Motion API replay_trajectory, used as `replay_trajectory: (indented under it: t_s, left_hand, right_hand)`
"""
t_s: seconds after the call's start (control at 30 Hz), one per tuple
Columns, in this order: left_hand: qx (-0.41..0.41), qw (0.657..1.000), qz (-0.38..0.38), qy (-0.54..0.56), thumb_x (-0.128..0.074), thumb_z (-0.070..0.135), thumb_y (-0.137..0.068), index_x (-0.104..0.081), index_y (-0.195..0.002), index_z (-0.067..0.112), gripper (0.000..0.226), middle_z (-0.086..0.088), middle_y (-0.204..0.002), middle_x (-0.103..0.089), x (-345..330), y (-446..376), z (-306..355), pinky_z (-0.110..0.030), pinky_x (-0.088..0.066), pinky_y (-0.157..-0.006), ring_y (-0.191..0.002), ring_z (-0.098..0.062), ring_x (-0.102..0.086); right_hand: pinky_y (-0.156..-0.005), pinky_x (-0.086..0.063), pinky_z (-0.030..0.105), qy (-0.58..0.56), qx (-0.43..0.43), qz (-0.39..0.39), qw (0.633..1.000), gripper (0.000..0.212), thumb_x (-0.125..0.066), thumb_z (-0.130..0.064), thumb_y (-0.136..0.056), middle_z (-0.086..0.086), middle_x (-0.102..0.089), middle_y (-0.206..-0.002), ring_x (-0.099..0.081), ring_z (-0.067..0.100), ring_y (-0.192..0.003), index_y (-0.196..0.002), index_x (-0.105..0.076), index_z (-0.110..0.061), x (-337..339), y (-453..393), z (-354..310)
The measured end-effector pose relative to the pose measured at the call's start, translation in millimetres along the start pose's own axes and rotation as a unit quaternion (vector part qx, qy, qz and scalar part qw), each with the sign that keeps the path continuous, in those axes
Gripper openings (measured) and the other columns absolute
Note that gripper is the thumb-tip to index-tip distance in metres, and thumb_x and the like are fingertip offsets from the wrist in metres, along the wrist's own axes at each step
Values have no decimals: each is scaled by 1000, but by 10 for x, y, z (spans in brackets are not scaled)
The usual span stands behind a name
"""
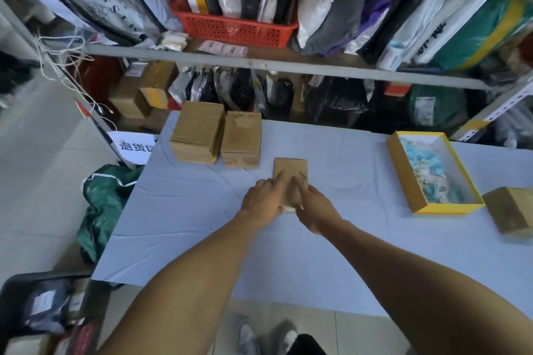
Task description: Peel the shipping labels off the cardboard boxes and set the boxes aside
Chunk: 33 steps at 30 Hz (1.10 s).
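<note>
Two hands on the small cardboard box (290, 179) mid-table, toward the far edge: left hand (264, 200) and right hand (315, 207) press straight fingers on its top. No label visible; likely set-aside step. Next: slide it beside two boxes (216, 135) at far-left corner.

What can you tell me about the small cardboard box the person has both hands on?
The small cardboard box is plain brown cardboard, flat and rectangular, lying on the pale blue table cover near the middle of the table. Its top shows dark scribbled marks; no shipping label is visible on it. The left hand rests on its left side with fingers stretched over the top, and the right hand presses its right side. It sits apart from the two larger boxes behind it.
</note>
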State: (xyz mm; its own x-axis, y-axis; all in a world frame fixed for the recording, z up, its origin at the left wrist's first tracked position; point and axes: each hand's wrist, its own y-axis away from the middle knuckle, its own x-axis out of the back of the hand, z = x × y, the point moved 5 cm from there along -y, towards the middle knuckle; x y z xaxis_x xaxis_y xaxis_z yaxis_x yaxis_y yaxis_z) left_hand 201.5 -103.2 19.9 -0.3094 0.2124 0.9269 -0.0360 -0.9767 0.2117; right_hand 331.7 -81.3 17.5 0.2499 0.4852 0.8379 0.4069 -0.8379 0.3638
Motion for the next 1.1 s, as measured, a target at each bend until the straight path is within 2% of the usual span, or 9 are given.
replay_trajectory:
  t_s: [0.13,0.27,0.43,0.63,0.73,0.83,0.93,1.03,1.1]
  left_hand:
    - [-14,999,41,-17,-68,25,-86,-9,-152,23,88,-16,-127,-55,429,-345,73,-41,-47,-77,-116,-33,-51]
    - [5,996,58,-61,-69,24,-85,-21,-146,21,78,-13,-117,-62,616,-755,77,-37,-41,-69,-108,-32,-55]
    - [47,994,54,-79,-65,24,-89,-28,-143,19,66,-14,-116,-62,505,-1329,-50,-39,-47,-81,-107,-31,-56]
    - [42,994,38,-99,-68,27,-85,-34,-142,21,66,-14,-122,-59,220,-1971,-192,-39,-37,-100,-119,-30,-49]
    - [39,992,24,-122,-61,25,-87,-46,-133,21,49,-11,-123,-60,26,-2121,-234,-40,-32,-109,-124,-29,-46]
    - [28,992,31,-119,-52,24,-92,-50,-128,20,37,-11,-120,-63,-82,-2142,-285,-40,-31,-111,-126,-29,-45]
    - [7,993,46,-111,-56,23,-91,-46,-133,19,44,-13,-127,-59,-89,-2149,-353,-39,-29,-114,-129,-30,-42]
    - [9,995,4,-95,-60,23,-90,-47,-134,19,46,-12,-131,-55,16,-2112,-301,-37,-28,-113,-131,-29,-39]
    - [18,992,-77,-96,-66,22,-86,-47,-135,17,53,-13,-134,-52,120,-2162,-308,-38,-30,-111,-130,-31,-40]
  right_hand:
    - [-98,-45,38,2,-11,53,999,75,-46,-12,-94,11,-32,-153,-48,34,-126,-154,-6,-32,394,-301,-55]
    - [-98,-44,40,12,-3,69,998,70,-46,-16,-96,13,-34,-152,-48,35,-126,-154,-10,-31,623,-700,-6]
    - [-94,-46,40,12,6,52,999,71,-51,-15,-95,13,-43,-145,-52,34,-120,-152,-12,-29,607,-1335,163]
    - [-88,-51,40,3,-13,27,1000,73,-52,-11,-93,13,-44,-144,-56,36,-115,-151,-11,-29,442,-1941,443]
    - [-83,-54,43,22,-26,-17,999,74,-50,-1,-87,15,-49,-132,-59,36,-105,-147,-14,-26,298,-2080,500]
    - [-85,-53,44,66,-33,-51,996,81,-48,1,-88,16,-41,-138,-60,37,-106,-153,-5,-22,184,-2099,471]
    - [-87,-54,44,87,-43,-52,994,84,-49,-1,-88,16,-36,-145,-61,37,-109,-155,-3,-24,197,-2123,449]
    - [-87,-54,43,46,-91,-74,992,83,-51,-5,-88,15,-50,-134,-60,34,-108,-153,-8,-30,283,-2083,406]
    - [-82,-53,39,47,-129,-105,985,84,-52,-8,-89,18,-57,-123,-61,33,-102,-153,-4,-35,387,-2126,342]
